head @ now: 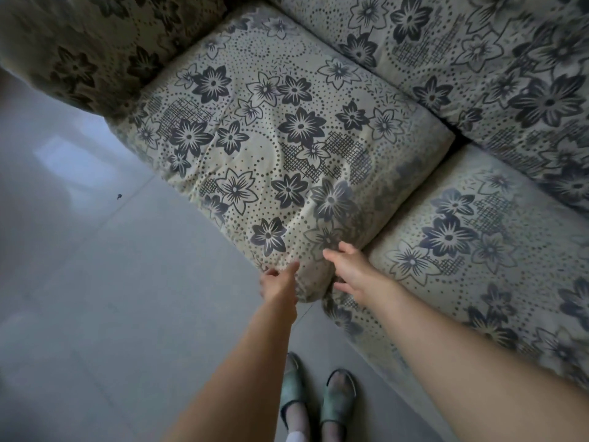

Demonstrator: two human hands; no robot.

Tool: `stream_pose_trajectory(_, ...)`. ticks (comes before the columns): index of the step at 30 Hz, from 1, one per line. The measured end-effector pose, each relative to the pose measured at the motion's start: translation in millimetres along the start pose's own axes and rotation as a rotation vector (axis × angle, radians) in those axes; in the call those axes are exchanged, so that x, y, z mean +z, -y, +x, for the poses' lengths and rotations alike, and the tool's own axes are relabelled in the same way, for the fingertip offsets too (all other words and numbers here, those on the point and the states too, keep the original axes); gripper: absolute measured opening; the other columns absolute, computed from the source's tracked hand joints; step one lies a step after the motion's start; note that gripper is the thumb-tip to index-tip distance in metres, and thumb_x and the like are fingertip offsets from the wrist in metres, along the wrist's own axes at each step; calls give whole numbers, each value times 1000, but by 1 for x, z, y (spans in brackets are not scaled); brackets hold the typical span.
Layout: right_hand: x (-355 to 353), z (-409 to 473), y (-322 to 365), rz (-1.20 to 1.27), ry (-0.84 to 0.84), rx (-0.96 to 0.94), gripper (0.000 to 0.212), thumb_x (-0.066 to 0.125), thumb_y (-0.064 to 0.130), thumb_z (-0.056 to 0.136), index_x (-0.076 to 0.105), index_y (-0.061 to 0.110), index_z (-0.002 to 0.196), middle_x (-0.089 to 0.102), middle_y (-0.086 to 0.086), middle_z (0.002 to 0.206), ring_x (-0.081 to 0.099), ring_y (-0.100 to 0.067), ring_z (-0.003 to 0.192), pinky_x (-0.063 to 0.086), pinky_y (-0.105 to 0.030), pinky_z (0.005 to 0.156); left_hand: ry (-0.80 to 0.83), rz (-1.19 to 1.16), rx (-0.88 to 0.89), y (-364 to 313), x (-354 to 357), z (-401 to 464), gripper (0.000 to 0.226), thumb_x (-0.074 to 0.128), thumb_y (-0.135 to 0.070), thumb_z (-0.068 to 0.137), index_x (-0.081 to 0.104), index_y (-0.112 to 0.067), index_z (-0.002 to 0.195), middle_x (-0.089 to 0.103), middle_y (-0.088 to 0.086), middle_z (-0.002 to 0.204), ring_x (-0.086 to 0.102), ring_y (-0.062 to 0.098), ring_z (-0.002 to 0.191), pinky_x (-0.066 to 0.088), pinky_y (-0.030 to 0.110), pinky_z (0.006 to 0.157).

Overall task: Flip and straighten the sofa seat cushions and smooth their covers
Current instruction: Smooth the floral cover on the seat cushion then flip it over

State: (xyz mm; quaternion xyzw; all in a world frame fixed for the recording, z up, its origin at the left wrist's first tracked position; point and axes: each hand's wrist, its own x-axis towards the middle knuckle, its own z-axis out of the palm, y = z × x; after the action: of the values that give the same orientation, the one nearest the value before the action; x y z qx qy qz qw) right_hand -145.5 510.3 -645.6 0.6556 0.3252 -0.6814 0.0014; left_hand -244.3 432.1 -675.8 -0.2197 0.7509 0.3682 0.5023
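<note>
Sofa (478, 59): fills the top and right of the view, wrapped in a cream cover printed with dark flowers and dotted rings; the backrest runs along the upper right, an armrest (79, 43) stands at the upper left.
Floor (95, 282): pale grey tile, lower left, with a small dark speck lying on it well apart from the sofa.
Left seat cushion (280, 138): the task's thing in hand; it lies on the sofa seat against the armrest, its front corner pushed out past the sofa front and riding a little higher than its neighbour, so it looks askew and not yet seated square.
Cover of that cushion: loose, with soft creases running toward the near corner, most likely because the cloth is being drawn there.
Right seat cushion (478, 250): lies just beside the first, a dark gap between them at the back; its cover looks flatter.
Left hand (279, 285): at the near front corner of the left cushion, thumb on top, fingers tucked under the edge, so the grip seems narrow and closed on the corner cloth, probably to tug the cushion straight.
Right hand (350, 272): just beside that corner, over the seam between cushions, fingers spread and relaxed, holding nothing; whether the fingertips touch the cloth cannot be told.
Slippers (318, 400): green, on the person's feet, on the floor below.
</note>
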Motion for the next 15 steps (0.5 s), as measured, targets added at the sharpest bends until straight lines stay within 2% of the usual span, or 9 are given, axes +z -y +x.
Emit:
stream_pose_trajectory(2, 4, 7, -8, -2, -21, -26, 65, 54, 26, 97, 21, 24, 153, 34, -6, 154, 40, -27, 135, 40, -44, 107, -49, 43, 14, 5, 6, 6, 85, 83, -37, 72, 33, -16, 138, 37, 12, 141, 47, 32, 121, 47, 48, 99)
stream_pose_trajectory(5, 12, 14, -21, 16, -98, -51, 72, 58, 27, 93, 18, 21, 152, 30, -8, 155, 40, -27, 135, 39, -46, 110, -168, 63, -17, 6, 16, 8, 95, 86, -41, 68, 26, -13, 137, 26, 15, 146, 37, 39, 130, 42, 53, 103)
stream_pose_trajectory(7, 18, 18, -31, 20, -126, -32, 80, 60, 30, 86, 17, 15, 152, 31, -12, 154, 42, -29, 134, 40, -47, 109, -137, -29, -98, 13, 21, 12, 101, 88, -47, 61, 26, -12, 133, 31, 18, 145, 42, 41, 127, 46, 53, 97)
stream_pose_trajectory(9, 19, 21, -35, 27, -129, -7, 80, 59, 30, 82, 22, 10, 150, 38, -13, 150, 45, -31, 131, 42, -47, 107, 86, -154, -173, 21, 24, 13, 103, 86, -53, 60, 33, -6, 135, 47, 19, 139, 58, 35, 112, 54, 42, 78)
stream_pose_trajectory(11, 16, 26, -39, 32, -138, 5, 68, 58, 24, 85, 32, 8, 146, 46, -12, 143, 49, -32, 127, 43, -47, 106, 255, -191, -175, 31, 25, 17, 85, 83, -47, 65, 50, -4, 131, 63, 16, 126, 66, 24, 91, 53, 30, 59)
stream_pose_trajectory(12, 14, 29, -39, 46, -145, 7, 62, 58, 20, 86, 37, 7, 143, 50, -11, 139, 52, -32, 124, 44, -47, 105, 283, -202, -153, 33, 24, 19, 65, 82, -37, 72, 57, -3, 122, 67, 14, 116, 66, 20, 84, 52, 27, 57)
stream_pose_trajectory(14, 9, 35, -43, 67, -152, 5, 52, 58, 14, 85, 47, 6, 135, 58, -14, 131, 58, -31, 115, 48, -46, 101, 260, -257, -156, 35, 24, 22, 21, 74, -13, 84, 63, -1, 96, 71, 12, 86, 65, 17, 67, 53, 23, 53)
stream_pose_trajectory(15, 8, 37, -45, 69, -159, 3, 47, 59, 12, 84, 52, 6, 130, 62, -15, 125, 61, -30, 110, 50, -44, 97, 228, -278, -170, 36, 24, 21, 10, 70, -5, 85, 61, -1, 84, 67, 11, 73, 62, 15, 58, 52, 19, 47)
